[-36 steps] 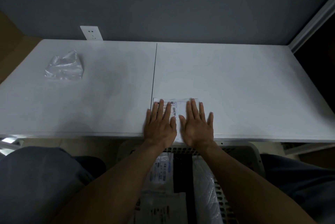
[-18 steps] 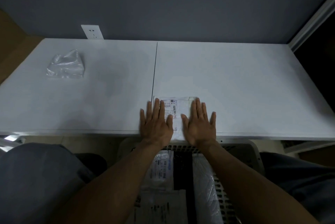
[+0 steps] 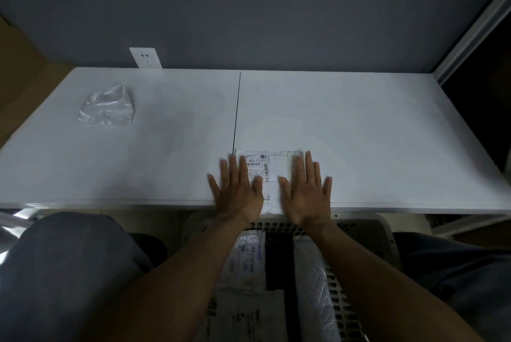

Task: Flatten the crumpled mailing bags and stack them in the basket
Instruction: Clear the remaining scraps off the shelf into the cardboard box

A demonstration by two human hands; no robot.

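A white mailing bag (image 3: 272, 175) with a printed barcode label lies flat at the near edge of the white table (image 3: 359, 134). My left hand (image 3: 239, 189) presses on its left side with straight, spread fingers. My right hand (image 3: 307, 189) presses flat on its right side. A crumpled clear plastic bag (image 3: 106, 106) sits at the far left of the table. Below the table edge, between my knees, stands a white slotted basket (image 3: 367, 233) holding several flat mailing bags (image 3: 246, 256).
A wall socket (image 3: 145, 57) sits on the grey wall behind the table. A dark seam (image 3: 237, 112) divides the tabletop. A metal frame (image 3: 470, 34) stands at the right. My knees flank the basket.
Both hands have slid apart across the bag, left hand leftward and right hand rightward, uncovering more of the label between them.
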